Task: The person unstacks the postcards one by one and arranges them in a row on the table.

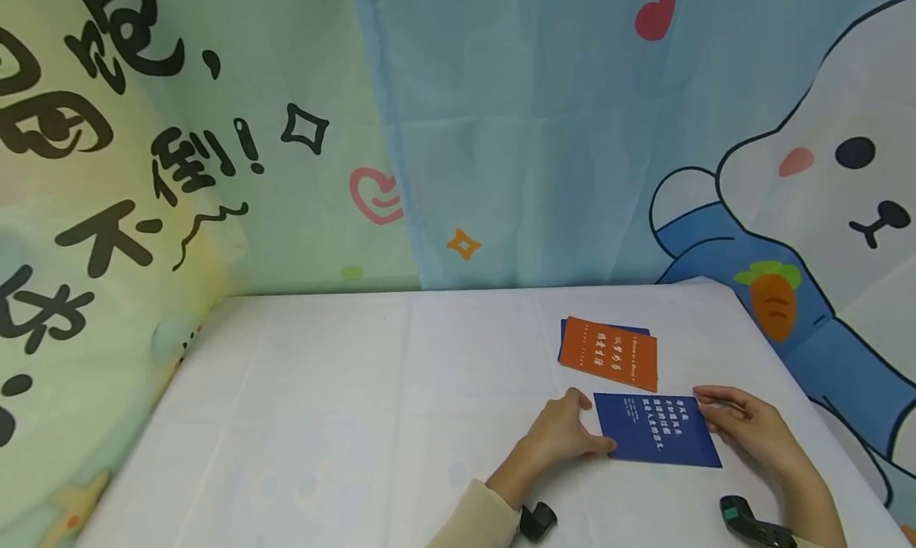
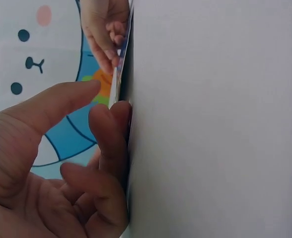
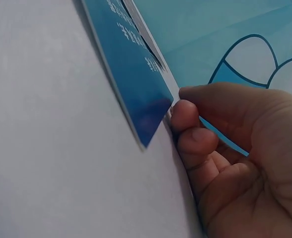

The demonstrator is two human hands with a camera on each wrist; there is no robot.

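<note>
A dark blue card (image 1: pixel 657 429) with white printed lettering lies on the white table, between the two hands. My left hand (image 1: pixel 561 427) is at its left edge. The left thumb overlaps the card's near left corner in the head view, and the left wrist view shows a gap between this thumb and the fingers. At the far right corner, my right hand (image 1: pixel 747 425) pinches the card with thumb and fingertips. The right wrist view shows those fingertips right at the blue corner (image 3: pixel 146 119), the other fingers bent beneath.
Beyond the blue card lies an orange card (image 1: pixel 608 353) with white lettering, partly covering another blue card (image 1: pixel 630 328). A printed cloth backdrop (image 1: pixel 501 134) rises behind the white table (image 1: pixel 322 405). Dark devices (image 1: pixel 538 522) are strapped to both wrists.
</note>
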